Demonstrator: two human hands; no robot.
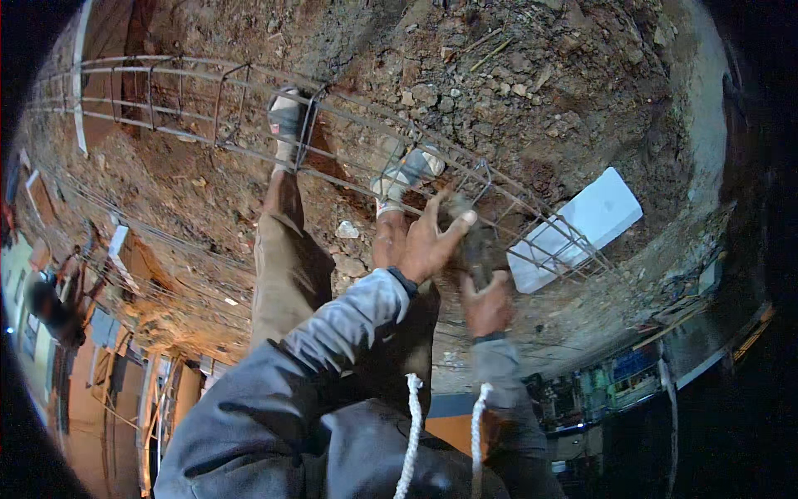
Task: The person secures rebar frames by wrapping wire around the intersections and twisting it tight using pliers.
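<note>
A long cage of steel rebar [345,181] slants across the ground in front of me, from far left to near right. Between my hands is a dark, elongated thing [477,249], blurred, its kind unclear. My right hand [488,306] is closed around its lower end. Thumb and fingers apart, my left hand [432,243] reaches to its upper end; the thumb tip overlaps it, and whether they touch I cannot tell. Both hands are at the near side of the cage, close to a square stirrup [480,179] on the bars.
A white slab [594,218] lies under the cage's right end. My feet, in grey shoes [287,115], stand among the bars. Rough soil with stones [490,91] spreads beyond. Another person [54,303] is at the far left. A pale strip [81,79] crosses the cage's left end.
</note>
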